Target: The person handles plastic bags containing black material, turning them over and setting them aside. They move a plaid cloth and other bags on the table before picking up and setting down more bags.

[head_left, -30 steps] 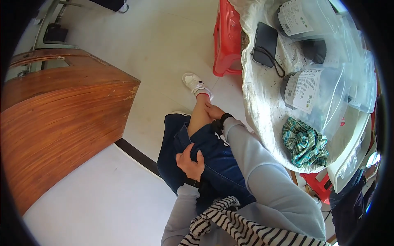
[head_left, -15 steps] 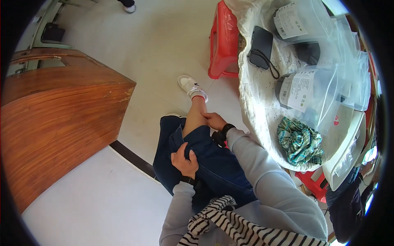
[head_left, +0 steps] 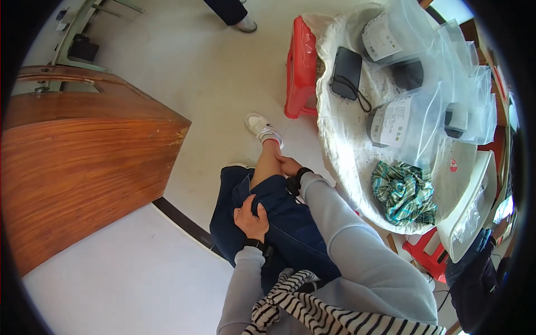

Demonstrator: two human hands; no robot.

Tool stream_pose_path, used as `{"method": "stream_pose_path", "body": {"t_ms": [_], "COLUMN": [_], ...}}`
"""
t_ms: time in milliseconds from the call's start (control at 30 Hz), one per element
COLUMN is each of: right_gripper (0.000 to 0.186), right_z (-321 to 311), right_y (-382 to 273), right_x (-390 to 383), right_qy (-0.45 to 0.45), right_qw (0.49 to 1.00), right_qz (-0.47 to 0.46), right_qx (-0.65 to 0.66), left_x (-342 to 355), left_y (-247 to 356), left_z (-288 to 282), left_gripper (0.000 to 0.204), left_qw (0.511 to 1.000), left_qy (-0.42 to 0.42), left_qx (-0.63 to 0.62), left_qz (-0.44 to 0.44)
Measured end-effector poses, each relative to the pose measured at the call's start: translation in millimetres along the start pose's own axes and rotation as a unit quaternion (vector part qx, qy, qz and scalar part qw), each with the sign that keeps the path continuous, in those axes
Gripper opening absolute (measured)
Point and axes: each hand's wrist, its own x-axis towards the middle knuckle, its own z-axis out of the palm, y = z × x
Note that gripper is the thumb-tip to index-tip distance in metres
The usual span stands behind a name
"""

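Observation:
My left hand [head_left: 251, 219] lies on the dark blue denim [head_left: 226, 223] over my leg, its thumb apart from the other fingers and nothing visibly held. Farther forward, the trouser leg is pulled up and my lower leg [head_left: 267, 165] is bare, down to a white shoe [head_left: 262, 128] on the floor. My right hand [head_left: 289, 166] is curled against the right side of that bare leg, with some of its fingers hidden. Both wrists carry dark bands, and a striped tied cloth [head_left: 301, 296] hangs at my front.
At right, a round surface covered in pale cloth [head_left: 343, 151] bears a black phone [head_left: 347, 70] with a strap, clear bags with dark contents [head_left: 391, 123] and a crumpled plaid cloth [head_left: 405, 192]. A red stool [head_left: 301, 67] stands beside it. A wooden door [head_left: 100, 162] is at left; another person's foot [head_left: 245, 23] shows ahead.
The view has shifted slightly. The other person's foot and trouser leg show more fully and farther right. Both my hands keep nearly the same places on my leg.

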Motion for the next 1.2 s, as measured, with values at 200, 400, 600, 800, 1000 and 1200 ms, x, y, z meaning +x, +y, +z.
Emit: {"method": "stream_pose_path", "body": {"t_ms": [200, 400, 600, 800, 1000, 1200], "right_gripper": [0.031, 0.025, 0.037, 0.065, 0.065, 0.060], "right_z": [-2.9, -23.9, -63.6, -35.2, -25.2, -46.9], "right_y": [46.9, -17.9, -117.9, -138.3, -138.1, -144.4], "right_x": [26.0, -36.4, -80.5, -106.4, -126.3, -138.9], "right_qy": [-0.235, -0.102, -0.029, 0.184, -0.172, 0.013], "right_qw": [0.899, 0.933, 0.961, 0.959, 0.879, 0.916], "right_qz": [-0.097, -0.195, -0.103, -0.094, -0.191, -0.097], "right_qx": [-0.357, -0.285, -0.256, -0.195, -0.402, -0.388], "left_x": [1.7, 6.8, 4.9, -39.6, -93.4, -101.7], "left_y": [6.5, 23.0, 41.3, 48.0, 33.0, 29.5], "left_z": [2.9, -13.6, -47.2, -53.0, -14.4, -4.1], "left_gripper": [0.027, 0.029, 0.050, 0.064, 0.066, 0.059], "left_qw": [0.998, 1.000, 0.996, 0.993, 0.967, 0.928], "left_qy": [0.040, 0.018, 0.077, 0.104, -0.094, -0.180], "left_qx": [0.036, 0.019, -0.011, -0.050, -0.197, -0.249], "left_qz": [0.029, 0.009, 0.041, -0.039, -0.133, -0.209]}}
